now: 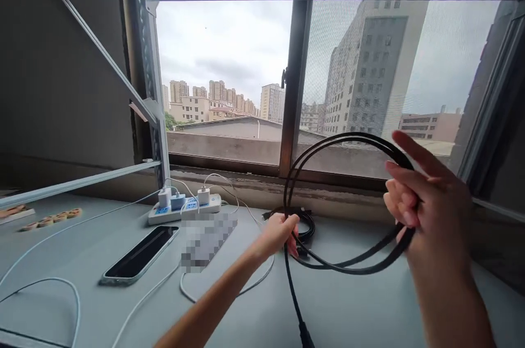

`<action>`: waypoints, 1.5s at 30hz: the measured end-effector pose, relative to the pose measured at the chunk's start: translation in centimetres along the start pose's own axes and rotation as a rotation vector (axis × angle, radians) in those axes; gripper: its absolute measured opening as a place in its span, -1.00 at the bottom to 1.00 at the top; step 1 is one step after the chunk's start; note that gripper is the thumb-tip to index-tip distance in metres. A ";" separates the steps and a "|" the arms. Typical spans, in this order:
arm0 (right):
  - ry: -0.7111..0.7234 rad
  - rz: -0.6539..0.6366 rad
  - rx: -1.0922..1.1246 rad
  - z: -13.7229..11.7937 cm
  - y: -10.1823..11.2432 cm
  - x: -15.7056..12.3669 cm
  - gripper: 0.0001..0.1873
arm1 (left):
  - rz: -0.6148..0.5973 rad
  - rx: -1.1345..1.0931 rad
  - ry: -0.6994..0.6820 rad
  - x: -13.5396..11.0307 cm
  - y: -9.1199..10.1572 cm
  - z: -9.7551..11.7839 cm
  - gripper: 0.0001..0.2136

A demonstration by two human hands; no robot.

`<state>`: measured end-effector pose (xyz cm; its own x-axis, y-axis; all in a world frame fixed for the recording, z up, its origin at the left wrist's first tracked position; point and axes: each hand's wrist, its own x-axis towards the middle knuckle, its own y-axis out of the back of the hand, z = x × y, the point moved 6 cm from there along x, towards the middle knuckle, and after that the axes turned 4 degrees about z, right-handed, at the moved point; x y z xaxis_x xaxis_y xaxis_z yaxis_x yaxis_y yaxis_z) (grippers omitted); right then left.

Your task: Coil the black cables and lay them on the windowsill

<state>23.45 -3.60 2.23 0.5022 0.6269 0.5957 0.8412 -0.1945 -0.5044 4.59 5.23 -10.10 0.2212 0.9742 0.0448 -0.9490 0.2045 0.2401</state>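
Note:
A black cable (348,270) is looped into a wide coil, held up in the air between my two hands. My left hand (283,228) pinches the coil at its left side. From there one end of the cable hangs down, with a black plug (305,334) at the bottom edge of the view. At the coil's right side my right hand (426,195) has its lower fingers curled around the loops, while the index finger points up and out to the left. Behind my left hand a second black cable (308,226), coiled small, lies on the table (348,309).
A phone (141,254) lies on the left of the table, beside a blurred-out object (209,241). Behind them a white power strip (213,204) holds several chargers with white cables. A metal shelf frame (158,91) stands left of the window (287,162).

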 end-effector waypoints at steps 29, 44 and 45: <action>-0.361 -0.281 -0.484 18.7 4.5 -6.3 -0.41 | 0.307 -0.008 -0.167 -1.0 4.6 -5.0 -0.76; -0.199 -0.456 -0.610 17.9 3.8 -5.4 -0.66 | 0.282 0.653 -0.464 1.2 3.4 -1.8 -0.81; -0.266 -0.458 -0.566 18.0 4.0 -5.5 -0.71 | 0.278 0.582 -0.463 1.0 3.3 -2.0 -0.83</action>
<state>20.42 5.79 -14.33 0.0746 0.8838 0.4619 0.9636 -0.1832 0.1948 1.20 7.09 -11.19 0.1863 0.8170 0.5457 -0.7413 -0.2477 0.6238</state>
